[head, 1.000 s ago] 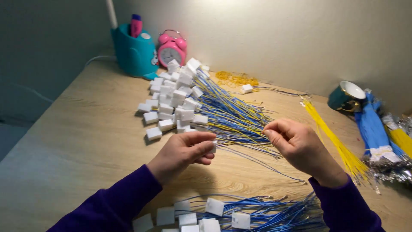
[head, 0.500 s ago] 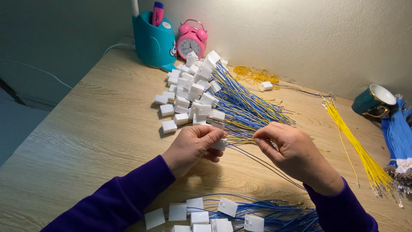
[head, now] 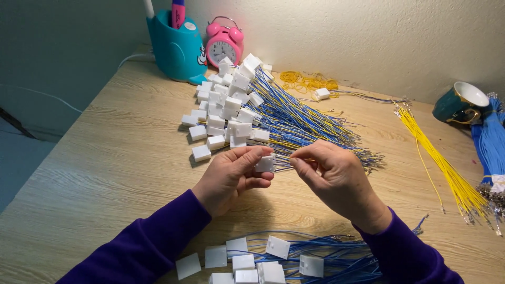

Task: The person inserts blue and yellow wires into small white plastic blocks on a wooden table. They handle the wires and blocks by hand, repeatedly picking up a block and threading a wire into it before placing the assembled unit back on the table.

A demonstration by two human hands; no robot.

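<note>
The left hand point(head: 231, 176) pinches a small white connector housing point(head: 265, 163) between thumb and fingers, turned so one end faces right. The right hand point(head: 334, 176) has its fingertips pressed together on thin wire point(head: 286, 157) just beside that end, probably so the wire lines up with the housing; whether the wire is already seated in it cannot be told. Both hands hover over the middle of the wooden bench point(head: 105, 173), close to the body.

Just beyond them lies a big fan of finished pieces point(head: 252, 113): white housings heaped at the left, blue and yellow wires trailing to the right. A second batch of white housings on blue wires point(head: 279, 260) lies at the near edge, between the purple sleeves.

At the far side stand a teal pen holder point(head: 176, 50) and a pink alarm clock point(head: 223, 44). To the right lie loose yellow wires point(head: 442, 165), a bundle of blue wires point(head: 489, 144) and a dark green cup point(head: 460, 102), within reach but clear of the hands.
</note>
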